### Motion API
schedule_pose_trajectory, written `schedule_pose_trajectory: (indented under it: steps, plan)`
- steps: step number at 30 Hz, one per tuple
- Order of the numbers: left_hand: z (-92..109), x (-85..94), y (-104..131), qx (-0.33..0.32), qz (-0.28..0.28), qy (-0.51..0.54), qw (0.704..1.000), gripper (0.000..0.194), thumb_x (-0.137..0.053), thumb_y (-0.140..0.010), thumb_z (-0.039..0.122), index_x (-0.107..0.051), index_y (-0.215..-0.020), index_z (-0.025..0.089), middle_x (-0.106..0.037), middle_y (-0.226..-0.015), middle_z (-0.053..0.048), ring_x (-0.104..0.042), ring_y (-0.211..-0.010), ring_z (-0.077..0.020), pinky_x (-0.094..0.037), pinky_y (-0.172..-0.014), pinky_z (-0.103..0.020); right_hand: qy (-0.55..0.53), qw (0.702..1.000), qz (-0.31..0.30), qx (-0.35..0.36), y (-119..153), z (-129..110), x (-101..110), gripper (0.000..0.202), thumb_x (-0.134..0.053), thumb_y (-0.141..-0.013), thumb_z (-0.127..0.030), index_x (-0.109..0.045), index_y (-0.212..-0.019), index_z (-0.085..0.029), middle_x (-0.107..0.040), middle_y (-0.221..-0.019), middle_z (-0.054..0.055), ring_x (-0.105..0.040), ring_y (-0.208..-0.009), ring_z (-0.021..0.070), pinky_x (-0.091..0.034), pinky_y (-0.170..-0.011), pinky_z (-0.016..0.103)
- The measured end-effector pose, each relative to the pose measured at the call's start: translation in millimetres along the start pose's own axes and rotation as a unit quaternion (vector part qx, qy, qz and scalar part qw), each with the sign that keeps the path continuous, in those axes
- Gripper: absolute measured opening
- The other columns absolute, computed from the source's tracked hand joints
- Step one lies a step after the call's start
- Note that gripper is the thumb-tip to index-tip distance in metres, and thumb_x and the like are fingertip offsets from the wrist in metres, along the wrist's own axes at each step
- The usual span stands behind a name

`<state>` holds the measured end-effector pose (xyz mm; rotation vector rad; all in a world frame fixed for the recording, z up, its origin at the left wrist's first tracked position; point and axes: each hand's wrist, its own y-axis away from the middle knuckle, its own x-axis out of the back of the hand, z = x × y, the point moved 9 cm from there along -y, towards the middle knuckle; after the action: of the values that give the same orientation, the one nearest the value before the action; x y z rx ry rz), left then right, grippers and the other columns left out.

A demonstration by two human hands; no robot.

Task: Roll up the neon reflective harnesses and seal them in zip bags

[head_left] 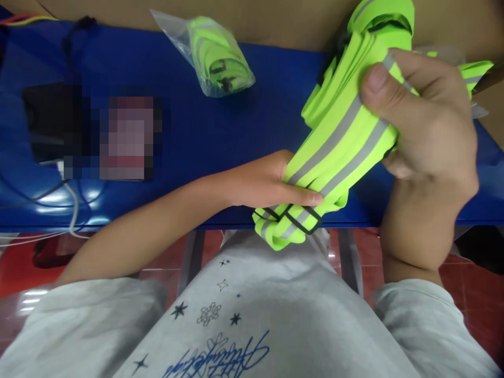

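Observation:
A folded bundle of neon-yellow reflective straps (334, 142) with grey stripes slants across the front of the blue table. Its lower end is in my left hand (271, 181), the thumb lying over the top and the other fingers hidden beneath. Just below that thumb a black buckle (303, 218) shows on the straps. Higher up, my right hand (425, 115) pinches the bundle between thumb and fingers, slightly blurred. More neon strap (384, 18) curls at the bundle's upper end, behind my right hand.
On the blue table (275, 79) a clear plastic bag (222, 58) holds another folded neon strap bundle. To the left are a black device (45, 123), a pixelated item (128, 136) and a white cable (74, 205). Brown cardboard (283, 23) stands along the back.

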<state>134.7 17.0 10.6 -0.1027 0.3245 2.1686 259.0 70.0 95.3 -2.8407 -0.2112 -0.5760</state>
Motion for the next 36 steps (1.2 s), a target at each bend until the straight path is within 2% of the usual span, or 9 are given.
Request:
schedule_pose_trajectory:
  steps: [6, 10, 14, 16, 20, 25, 28, 33, 36]
  plan:
    - [11.0, 13.2, 1.1, -0.055, 0.05, -0.022, 0.997, 0.023, -0.089, -0.074, 0.03, -0.078, -0.092, 0.018, -0.08, -0.096, -0.01, -0.077, -0.097, -0.031, -0.062, -0.096, -0.045, -0.179, 0.958, -0.159, -0.159, -4.5, 42.4, -48.9, 0.036, -0.082, -0.083, -0.06, -0.075, -0.09, -0.026, -0.075, -0.086, 0.0, -0.069, -0.068, 0.0136, -0.056, -0.054, 0.025]
    - [10.3, 19.6, 2.2, -0.04, 0.067, -0.022, 0.997, 0.028, -0.091, -0.072, 0.03, -0.079, -0.093, 0.018, -0.08, -0.095, -0.01, -0.078, -0.095, -0.0319, -0.062, -0.093, -0.046, -0.136, 0.98, -0.11, -0.095, -10.9, 41.1, -48.0, 0.018, -0.078, -0.093, -0.038, -0.074, -0.104, -0.024, -0.073, -0.095, -0.002, -0.066, -0.078, 0.0084, -0.054, -0.066, 0.019]
    - [10.1, 22.2, 1.5, -0.045, 0.066, -0.023, 0.997, 0.025, -0.086, -0.076, 0.029, -0.078, -0.097, 0.019, -0.08, -0.101, -0.007, -0.078, -0.1, -0.0299, -0.063, -0.093, -0.044, -0.088, 0.981, -0.164, -0.053, -3.3, 29.8, -51.2, 0.048, -0.054, -0.104, -0.062, -0.078, -0.104, -0.021, -0.077, -0.102, 0.003, -0.071, -0.094, 0.0149, -0.058, -0.079, 0.026]
    - [11.9, 29.4, 0.9, -0.057, 0.103, -0.028, 0.993, 0.022, -0.086, -0.075, 0.027, -0.077, -0.094, 0.018, -0.079, -0.096, -0.005, -0.077, -0.101, -0.0298, -0.063, -0.096, -0.045, -0.032, 0.979, -0.2, 0.007, 1.7, 18.1, -56.0, 0.056, -0.055, -0.1, -0.071, -0.077, -0.113, -0.021, -0.076, -0.107, 0.004, -0.07, -0.099, 0.0179, -0.058, -0.084, 0.029]
    - [11.8, 43.9, 0.6, -0.042, 0.187, -0.014, 0.981, 0.023, -0.087, -0.071, 0.02, -0.076, -0.091, 0.017, -0.076, -0.087, -0.001, -0.078, -0.102, -0.029, -0.064, -0.095, -0.045, 0.095, 0.984, -0.127, 0.079, 1.4, 8.1, -54.1, 0.044, -0.082, -0.087, -0.052, -0.073, -0.119, -0.024, -0.075, -0.104, 0.001, -0.067, -0.089, 0.0183, -0.055, -0.082, 0.033]
    - [5.9, 39.9, -1.2, 0.01, 0.171, -0.002, 0.985, 0.028, -0.09, -0.071, 0.027, -0.076, -0.094, 0.019, -0.077, -0.089, -0.002, -0.078, -0.1, -0.029, -0.067, -0.091, -0.044, 0.117, 0.984, -0.014, 0.132, 0.1, -0.7, -43.1, 0.03, -0.082, -0.086, -0.044, -0.071, -0.105, -0.023, -0.074, -0.099, 0.001, -0.065, -0.084, 0.0175, -0.051, -0.078, 0.032]
    - [6.1, 49.4, 1.0, 0.002, 0.215, -0.035, 0.976, 0.035, -0.09, -0.074, 0.037, -0.075, -0.1, 0.02, -0.077, -0.094, -0.002, -0.077, -0.108, -0.0309, -0.065, -0.096, -0.045, 0.099, 0.984, 0.032, 0.143, 0.6, -5.2, -32.0, 0.025, -0.081, -0.088, -0.044, -0.068, -0.097, -0.025, -0.07, -0.091, 0.0, -0.06, -0.076, 0.0171, -0.047, -0.072, 0.033]
    - [17.3, 65.6, 6.1, -0.098, 0.301, -0.004, 0.948, 0.072, -0.1, -0.059, 0.028, -0.068, -0.123, 0.023, -0.075, -0.122, -0.004, -0.068, -0.129, -0.0321, -0.06, -0.108, -0.042, -0.066, 0.998, -0.017, -0.005, -5.0, 19.4, -40.8, 0.025, -0.078, -0.09, -0.045, -0.064, -0.086, -0.025, -0.068, -0.09, 0.0, -0.063, -0.082, 0.0169, -0.054, -0.078, 0.031]
    - [7.6, 63.5, 2.3, -0.08, 0.293, 0.062, 0.951, 0.062, -0.098, -0.061, 0.028, -0.07, -0.116, 0.021, -0.078, -0.114, -0.005, -0.073, -0.119, -0.0325, -0.063, -0.1, -0.042, -0.119, 0.991, -0.047, -0.035, -8.0, 30.3, -55.6, 0.03, -0.07, -0.095, -0.053, -0.061, -0.087, -0.025, -0.068, -0.096, 0.001, -0.067, -0.093, 0.0194, -0.057, -0.091, 0.036]
